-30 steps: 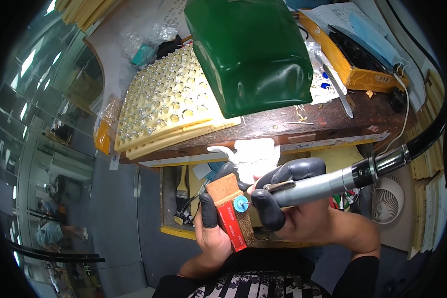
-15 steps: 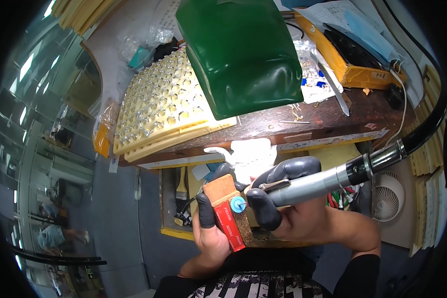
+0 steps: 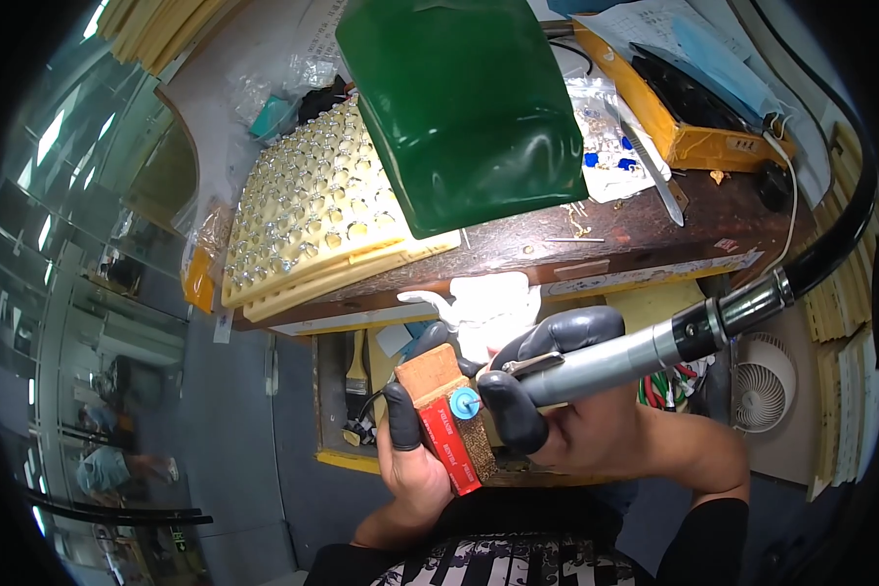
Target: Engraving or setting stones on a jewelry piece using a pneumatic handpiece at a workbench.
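Note:
My left hand (image 3: 408, 457), with black finger cots, grips a red and brown block (image 3: 450, 416) upright below the bench edge. My right hand (image 3: 566, 410), also in black finger cots, holds a grey rotary handpiece (image 3: 623, 359) whose black hose (image 3: 830, 249) runs off to the right. A small blue wheel (image 3: 464, 402) on the tool's tip touches the block's side. A white cloth or lump (image 3: 485, 305) sits just beyond the hands at the bench edge.
A green lamp shade (image 3: 469, 103) hangs over the wooden bench (image 3: 645, 227). Cream trays (image 3: 313, 215) filled with several small metal pieces lie at left. A yellow tray (image 3: 693, 107), plastic bags with blue bits (image 3: 606, 137), a small fan (image 3: 764, 383) and an open drawer with a brush (image 3: 356, 366) surround them.
The hands, block and handpiece keep almost the same pose; the view shifted slightly, and the block sits a little lower against the blue wheel.

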Tool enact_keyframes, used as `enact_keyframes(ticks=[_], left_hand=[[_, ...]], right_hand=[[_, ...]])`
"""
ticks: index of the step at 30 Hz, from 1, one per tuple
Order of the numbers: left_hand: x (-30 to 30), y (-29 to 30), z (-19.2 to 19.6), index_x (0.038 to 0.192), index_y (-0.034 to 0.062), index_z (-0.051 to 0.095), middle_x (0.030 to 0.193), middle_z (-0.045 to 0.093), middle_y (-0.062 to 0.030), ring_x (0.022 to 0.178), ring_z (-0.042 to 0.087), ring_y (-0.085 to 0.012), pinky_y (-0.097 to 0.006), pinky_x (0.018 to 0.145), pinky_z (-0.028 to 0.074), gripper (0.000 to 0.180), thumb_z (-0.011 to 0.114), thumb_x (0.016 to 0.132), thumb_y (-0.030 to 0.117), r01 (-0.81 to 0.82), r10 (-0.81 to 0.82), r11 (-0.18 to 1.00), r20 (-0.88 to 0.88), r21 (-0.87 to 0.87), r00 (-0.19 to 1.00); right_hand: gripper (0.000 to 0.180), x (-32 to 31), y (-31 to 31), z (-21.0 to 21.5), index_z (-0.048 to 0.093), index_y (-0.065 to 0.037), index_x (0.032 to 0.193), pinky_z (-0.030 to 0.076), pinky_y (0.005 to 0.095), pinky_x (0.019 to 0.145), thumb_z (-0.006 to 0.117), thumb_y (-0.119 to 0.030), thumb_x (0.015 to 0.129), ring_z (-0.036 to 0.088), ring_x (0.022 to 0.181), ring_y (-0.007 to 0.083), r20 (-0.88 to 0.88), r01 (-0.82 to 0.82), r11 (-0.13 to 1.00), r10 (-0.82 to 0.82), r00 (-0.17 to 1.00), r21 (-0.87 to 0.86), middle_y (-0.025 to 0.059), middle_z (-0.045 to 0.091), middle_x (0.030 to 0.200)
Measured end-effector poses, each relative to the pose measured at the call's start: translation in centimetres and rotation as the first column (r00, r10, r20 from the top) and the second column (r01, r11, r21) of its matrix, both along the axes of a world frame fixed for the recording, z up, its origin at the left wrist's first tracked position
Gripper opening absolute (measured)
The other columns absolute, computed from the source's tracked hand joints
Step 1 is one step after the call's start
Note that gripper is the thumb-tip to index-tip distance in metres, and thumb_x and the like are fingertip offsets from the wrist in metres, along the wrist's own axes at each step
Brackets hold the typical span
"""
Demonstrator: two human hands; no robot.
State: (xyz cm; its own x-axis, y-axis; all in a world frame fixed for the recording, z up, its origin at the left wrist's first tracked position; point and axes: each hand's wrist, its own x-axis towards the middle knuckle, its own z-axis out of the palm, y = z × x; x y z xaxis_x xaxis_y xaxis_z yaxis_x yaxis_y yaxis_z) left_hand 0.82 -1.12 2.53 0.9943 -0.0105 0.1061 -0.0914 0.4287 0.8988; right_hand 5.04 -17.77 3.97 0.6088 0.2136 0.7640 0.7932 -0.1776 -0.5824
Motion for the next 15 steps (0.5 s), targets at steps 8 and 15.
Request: enact_keyframes(ticks=[8,15], left_hand=[[0.02,0.04,-0.05,0.148,-0.0066,0.033,0.135,0.054,-0.0201,0.124,0.057,-0.0281,-0.041,0.106,0.044,0.064,0.029,0.108,0.043,-0.004,0.004,1.000,-0.017,0.003,1.000],[-0.23,0.05,0.02,0.148,-0.0043,0.034,0.131,0.057,-0.0192,0.118,0.058,-0.0253,-0.039,0.101,0.047,0.061,0.028,0.109,0.042,-0.043,0.039,0.997,-0.057,-0.058,0.998]], right_hand=[[0.019,-0.09,-0.65,-0.32,0.058,0.003,0.103,0.058,0.0375,0.088,0.067,-0.002,0.087,0.068,0.083,0.0203,-0.056,-0.108,0.994,0.106,0.993,-0.031,0.0115,0.059,0.100],[0.018,-0.57,-0.85,-0.56,0.057,0.001,0.106,0.047,0.0530,0.105,0.064,-0.002,0.089,0.066,0.103,0.0271,-0.174,-0.329,0.942,0.336,0.926,0.071,0.0169,0.062,0.111]])
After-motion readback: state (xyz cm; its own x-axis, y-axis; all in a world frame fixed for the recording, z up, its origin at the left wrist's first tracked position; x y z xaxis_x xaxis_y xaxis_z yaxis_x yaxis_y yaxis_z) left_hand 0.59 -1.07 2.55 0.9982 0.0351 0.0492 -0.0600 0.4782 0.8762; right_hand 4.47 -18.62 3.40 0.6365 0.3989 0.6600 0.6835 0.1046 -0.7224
